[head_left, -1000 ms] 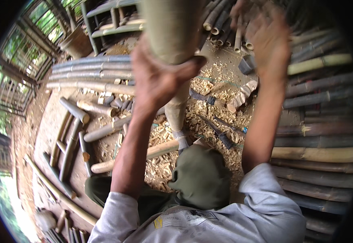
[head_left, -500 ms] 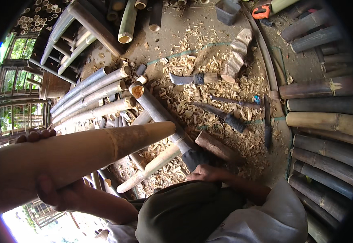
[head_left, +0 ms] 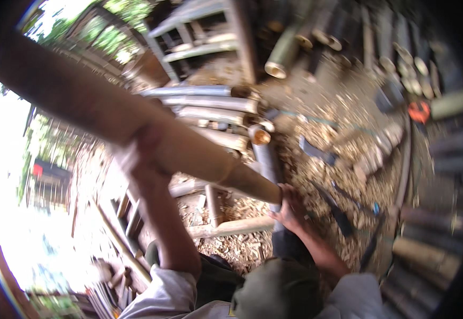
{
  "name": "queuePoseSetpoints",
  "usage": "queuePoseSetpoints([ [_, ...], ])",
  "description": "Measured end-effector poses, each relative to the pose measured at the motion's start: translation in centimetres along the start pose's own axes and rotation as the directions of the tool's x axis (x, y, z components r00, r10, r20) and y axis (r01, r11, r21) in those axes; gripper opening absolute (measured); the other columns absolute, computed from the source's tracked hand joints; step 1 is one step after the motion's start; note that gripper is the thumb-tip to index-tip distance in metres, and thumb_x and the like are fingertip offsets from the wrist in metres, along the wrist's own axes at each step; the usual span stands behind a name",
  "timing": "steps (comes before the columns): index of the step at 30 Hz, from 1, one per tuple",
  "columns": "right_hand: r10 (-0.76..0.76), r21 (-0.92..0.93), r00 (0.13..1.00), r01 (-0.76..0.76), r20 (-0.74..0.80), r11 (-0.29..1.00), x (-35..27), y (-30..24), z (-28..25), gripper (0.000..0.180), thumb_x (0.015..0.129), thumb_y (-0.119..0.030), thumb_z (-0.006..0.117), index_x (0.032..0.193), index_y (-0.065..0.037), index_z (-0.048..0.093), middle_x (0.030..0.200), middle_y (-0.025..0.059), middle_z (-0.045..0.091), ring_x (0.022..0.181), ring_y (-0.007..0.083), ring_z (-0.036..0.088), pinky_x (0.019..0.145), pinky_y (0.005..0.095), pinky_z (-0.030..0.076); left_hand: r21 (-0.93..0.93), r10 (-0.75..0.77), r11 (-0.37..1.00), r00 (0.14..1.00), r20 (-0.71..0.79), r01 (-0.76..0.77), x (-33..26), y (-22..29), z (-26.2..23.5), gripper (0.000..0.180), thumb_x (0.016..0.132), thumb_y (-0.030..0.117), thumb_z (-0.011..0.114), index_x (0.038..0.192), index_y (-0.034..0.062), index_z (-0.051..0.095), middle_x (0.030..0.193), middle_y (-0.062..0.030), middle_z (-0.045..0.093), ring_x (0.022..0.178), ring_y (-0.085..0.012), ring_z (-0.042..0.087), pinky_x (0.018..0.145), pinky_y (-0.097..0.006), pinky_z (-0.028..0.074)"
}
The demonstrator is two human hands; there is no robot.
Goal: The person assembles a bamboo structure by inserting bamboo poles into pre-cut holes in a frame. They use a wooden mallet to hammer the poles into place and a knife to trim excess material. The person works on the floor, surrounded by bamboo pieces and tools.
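Left hand [head_left: 145,154] has its fingers wrapped around the underside of a fat bamboo pole [head_left: 191,154], which slants down from those fingers to the right ones. Beyond it, between both sets of fingers, lie cut bamboo lengths [head_left: 215,101]. Right hand [head_left: 291,210] is at the narrow tip; can't tell if it's gripping. Dark knife [head_left: 339,217] just right of those fingers, notched wood chunk [head_left: 383,150] further right.

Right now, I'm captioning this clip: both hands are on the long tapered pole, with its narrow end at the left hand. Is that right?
Not quite: the head view shows the narrow end at the right hand, not the left hand. Both hands are on the long tapered pole.
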State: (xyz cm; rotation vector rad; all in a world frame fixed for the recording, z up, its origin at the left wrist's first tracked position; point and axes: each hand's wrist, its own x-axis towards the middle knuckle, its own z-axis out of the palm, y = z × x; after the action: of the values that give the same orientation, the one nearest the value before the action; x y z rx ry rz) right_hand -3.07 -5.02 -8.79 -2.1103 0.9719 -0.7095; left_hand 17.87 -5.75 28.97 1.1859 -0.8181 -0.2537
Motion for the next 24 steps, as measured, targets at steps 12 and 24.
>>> queuePoseSetpoints([
  [12, -0.099, -0.183, 0.995, 0.098, 0.003, 0.978, -1.1, 1.3, -7.5, 0.116, 0.063, -0.050, 0.094, 0.150, 0.000, 0.037, 0.146, 0.0253, 0.043, 0.134, 0.0439, 0.042, 0.113, 0.0559, 0.034, -0.172, -0.308, 0.948, 0.909, -0.280, 0.268, 7.2, -6.8, -5.9, 0.072, 0.065, 0.021, 0.094, 0.118, -0.0096, 0.057, 0.096, -0.0207, 0.066, 0.083, -0.0286, 0.070, 0.074, -0.043, 0.062],
  [24, 0.111, -0.294, 0.987, -0.140, -0.113, 0.945, -8.8, -0.3, -19.7, 0.077, 0.060, -0.030, 0.087, 0.120, 0.001, 0.051, 0.111, 0.0217, 0.053, 0.108, 0.0437, 0.054, 0.094, 0.0536, 0.045, -0.486, -0.543, 0.767, 0.828, -0.142, 0.419, -1.5, -16.7, -7.9, 0.056, 0.077, 0.034, 0.085, 0.110, -0.0071, 0.064, 0.093, -0.0163, 0.067, 0.081, -0.0244, 0.068, 0.067, -0.041, 0.060],
])
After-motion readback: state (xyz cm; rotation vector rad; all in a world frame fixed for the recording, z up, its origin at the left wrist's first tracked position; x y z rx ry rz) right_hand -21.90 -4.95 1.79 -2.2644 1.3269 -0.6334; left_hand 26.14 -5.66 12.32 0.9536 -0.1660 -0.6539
